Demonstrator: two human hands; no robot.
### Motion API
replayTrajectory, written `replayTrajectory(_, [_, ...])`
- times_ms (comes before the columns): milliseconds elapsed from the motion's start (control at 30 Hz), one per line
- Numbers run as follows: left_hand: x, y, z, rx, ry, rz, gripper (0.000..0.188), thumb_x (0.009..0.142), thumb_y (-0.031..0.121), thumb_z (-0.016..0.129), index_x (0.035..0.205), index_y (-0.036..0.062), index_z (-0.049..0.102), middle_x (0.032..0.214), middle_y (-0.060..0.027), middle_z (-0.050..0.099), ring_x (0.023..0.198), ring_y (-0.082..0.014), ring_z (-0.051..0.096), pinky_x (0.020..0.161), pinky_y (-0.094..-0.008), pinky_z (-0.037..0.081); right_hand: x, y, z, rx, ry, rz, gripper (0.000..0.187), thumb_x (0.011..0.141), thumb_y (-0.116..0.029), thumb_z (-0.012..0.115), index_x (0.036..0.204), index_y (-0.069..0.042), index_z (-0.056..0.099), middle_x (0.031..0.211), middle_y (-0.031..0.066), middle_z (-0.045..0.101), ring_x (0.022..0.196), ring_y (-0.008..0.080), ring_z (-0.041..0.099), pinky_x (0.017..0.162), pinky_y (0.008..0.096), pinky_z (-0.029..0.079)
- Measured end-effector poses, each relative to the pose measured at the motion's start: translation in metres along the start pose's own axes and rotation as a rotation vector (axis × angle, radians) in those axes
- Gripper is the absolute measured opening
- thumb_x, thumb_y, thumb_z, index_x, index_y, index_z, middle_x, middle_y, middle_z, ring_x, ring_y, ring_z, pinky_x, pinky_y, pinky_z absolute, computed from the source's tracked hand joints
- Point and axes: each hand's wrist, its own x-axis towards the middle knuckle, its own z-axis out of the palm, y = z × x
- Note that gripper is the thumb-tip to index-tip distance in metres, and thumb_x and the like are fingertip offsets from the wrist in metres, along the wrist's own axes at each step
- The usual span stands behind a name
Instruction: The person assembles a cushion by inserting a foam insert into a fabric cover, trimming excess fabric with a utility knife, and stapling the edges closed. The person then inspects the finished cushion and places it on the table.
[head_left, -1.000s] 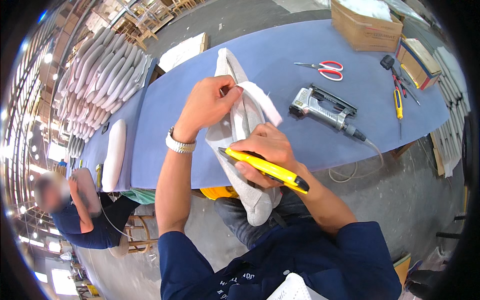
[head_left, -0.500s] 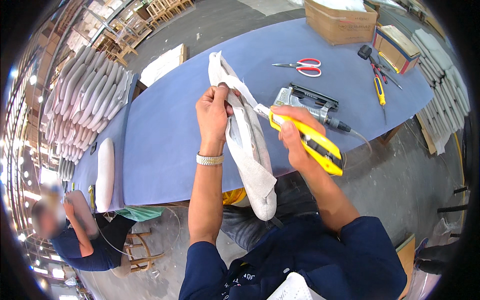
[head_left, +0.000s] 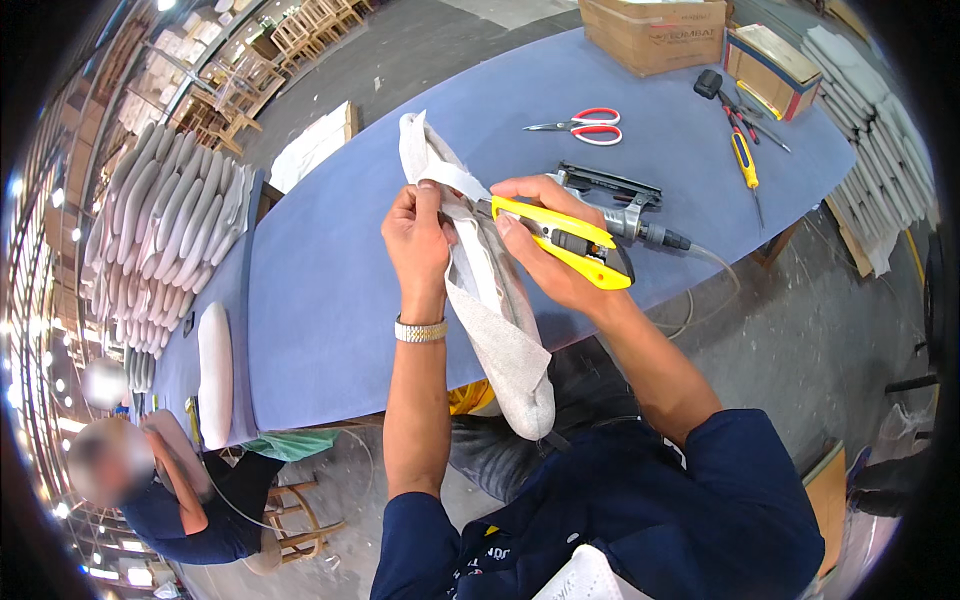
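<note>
Grey padded piece (head_left: 500, 335) slants across the table's near edge, far end over the blue table (head_left: 330, 280), near end above the lap. Left hand (head_left: 417, 240) pinches its opened fabric between thumb and fingers, beside a white strip (head_left: 455, 178). Right hand (head_left: 550, 235) wrapped round a yellow utility knife (head_left: 578, 250), blade end close by the strip; contact cannot be told. Tight on the right: staple gun (head_left: 612, 185) lies just behind that hand, partly hidden, its hose (head_left: 715, 260) dropping over the near edge. Scissors (head_left: 590, 127) farther in; screwdriver (head_left: 743, 160) near the right end. More room leftward: open blue surface runs from left wrist to a pale cushion (head_left: 214, 375), well apart.
</note>
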Motion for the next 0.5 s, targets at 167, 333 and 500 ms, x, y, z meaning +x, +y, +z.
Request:
replayTrajectory(167, [0.002, -0.004, -0.004, 0.002, 0.020, -0.008, 0.033, 0.105, 0.022, 0.058, 0.077, 0.0060, 0.060, 0.063, 0.0002, 0.058, 0.050, -0.0043, 0.046, 0.048, -0.0222, 0.035, 0.005, 0.005, 0.000, 0.008, -0.003, -0.056, 0.023, 0.092, -0.014, 0.070, 0.113, -0.005, 0.069, 0.090, 0.0098, 0.073, 0.076, 0.0145, 0.071, 0.070, 0.0288, 0.055])
replayTrajectory(333, [0.002, -0.005, -0.009, 0.012, 0.026, 0.007, 0.035, 0.105, 0.024, 0.058, 0.075, 0.0068, 0.058, 0.061, -0.0002, 0.058, 0.048, -0.0045, 0.046, 0.047, -0.0224, 0.035, 0.008, -0.007, 0.001, -0.067, -0.086, -0.021, 0.024, 0.092, -0.012, 0.071, 0.114, -0.003, 0.069, 0.089, 0.0072, 0.072, 0.077, 0.0097, 0.067, 0.069, 0.0255, 0.053])
replayTrajectory(500, [0.003, -0.010, -0.009, -0.011, 0.047, 0.026, 0.034, 0.105, 0.023, 0.058, 0.075, 0.0062, 0.058, 0.062, -0.0011, 0.059, 0.047, -0.0048, 0.047, 0.045, -0.0228, 0.036, 0.010, -0.012, 0.001, -0.153, -0.108, -0.070, 0.021, 0.090, -0.012, 0.073, 0.109, -0.004, 0.068, 0.082, 0.0083, 0.071, 0.070, 0.0111, 0.068, 0.062, 0.0256, 0.052])
